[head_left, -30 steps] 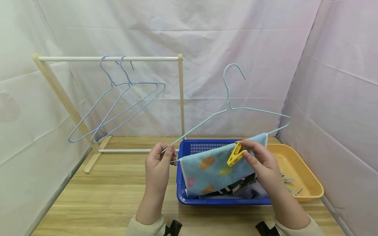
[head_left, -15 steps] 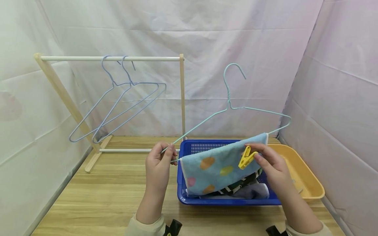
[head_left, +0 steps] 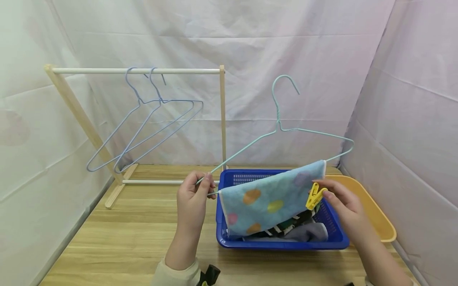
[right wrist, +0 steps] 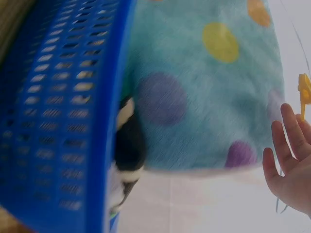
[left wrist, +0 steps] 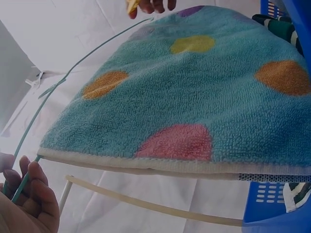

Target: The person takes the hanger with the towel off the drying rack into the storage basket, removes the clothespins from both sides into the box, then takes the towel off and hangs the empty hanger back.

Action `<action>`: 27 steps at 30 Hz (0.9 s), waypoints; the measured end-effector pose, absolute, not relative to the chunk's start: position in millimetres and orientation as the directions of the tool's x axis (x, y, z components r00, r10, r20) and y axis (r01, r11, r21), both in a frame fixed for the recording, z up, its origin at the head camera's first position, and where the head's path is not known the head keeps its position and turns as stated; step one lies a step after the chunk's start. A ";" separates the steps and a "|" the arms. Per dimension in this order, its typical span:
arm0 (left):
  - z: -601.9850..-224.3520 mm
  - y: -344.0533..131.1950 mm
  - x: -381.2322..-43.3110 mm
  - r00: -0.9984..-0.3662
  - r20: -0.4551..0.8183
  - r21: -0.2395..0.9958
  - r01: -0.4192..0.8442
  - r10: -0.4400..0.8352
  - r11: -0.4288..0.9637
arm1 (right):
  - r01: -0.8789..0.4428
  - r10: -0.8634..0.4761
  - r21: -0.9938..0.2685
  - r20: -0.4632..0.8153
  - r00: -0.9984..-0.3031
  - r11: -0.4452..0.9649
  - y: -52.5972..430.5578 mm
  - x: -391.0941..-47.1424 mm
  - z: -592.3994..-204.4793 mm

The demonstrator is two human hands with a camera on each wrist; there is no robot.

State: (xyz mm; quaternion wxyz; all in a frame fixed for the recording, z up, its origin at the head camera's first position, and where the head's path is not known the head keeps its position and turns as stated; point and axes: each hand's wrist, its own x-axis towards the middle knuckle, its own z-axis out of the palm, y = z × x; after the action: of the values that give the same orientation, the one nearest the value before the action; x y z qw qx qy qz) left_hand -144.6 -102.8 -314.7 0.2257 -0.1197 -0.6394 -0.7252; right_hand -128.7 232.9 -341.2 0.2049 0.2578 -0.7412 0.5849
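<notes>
A mint-green wire hanger (head_left: 277, 115) stands tilted, hook up, its left corner gripped by my left hand (head_left: 193, 194). Over its bottom bar is folded a light blue towel (head_left: 261, 200) with coloured spots. Between thumb and fingers my right hand (head_left: 345, 202) pinches a yellow clothespin (head_left: 315, 196), in front of the towel's right part and below the bar. In the left wrist view the towel (left wrist: 184, 102) spreads wide, and the left fingers (left wrist: 41, 194) curl round the wire. The right wrist view has the clothespin (right wrist: 304, 90) at its right edge.
Under the towel sits a blue basket (head_left: 340, 243) with dark and grey cloths (head_left: 307, 232) inside. Behind it on the right lies a yellow tray (head_left: 384, 230). To the left a wooden rack (head_left: 171, 71) carries two blue hangers (head_left: 139, 135). White sheets hang around the table (head_left: 118, 242).
My right hand has moved right along the towel with the clothespin, from near the middle toward the right edge. The left hand and hanger have hardly moved.
</notes>
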 end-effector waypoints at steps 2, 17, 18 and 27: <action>-314.1 -103.0 -144.8 -0.869 0.462 0.872 0.481 -0.178 -0.089 | -0.610 -0.120 -0.768 0.599 -0.792 0.192 237.8 -128.5 -344.7; -315.6 -105.3 -140.8 -0.890 0.407 0.900 0.429 -0.205 -0.077 | -0.433 -0.038 -0.764 0.475 -0.879 0.478 268.2 -125.5 -363.4; -315.5 -105.3 -140.4 -0.891 0.404 0.901 0.426 -0.207 -0.078 | -0.428 -0.038 -0.761 0.471 -0.881 0.487 270.1 -125.9 -364.7; -315.7 -105.1 -139.5 -0.890 0.408 0.896 0.433 -0.204 -0.095 | -0.363 0.006 -0.768 0.431 -0.902 0.527 288.1 -127.6 -371.5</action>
State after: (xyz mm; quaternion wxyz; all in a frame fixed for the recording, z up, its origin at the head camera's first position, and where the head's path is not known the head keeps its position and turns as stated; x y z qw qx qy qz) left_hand -139.5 -105.1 -315.7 0.2170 -0.0899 -0.6366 -0.7345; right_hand -127.6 288.1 -371.5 0.1945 0.1049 -0.8519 0.4747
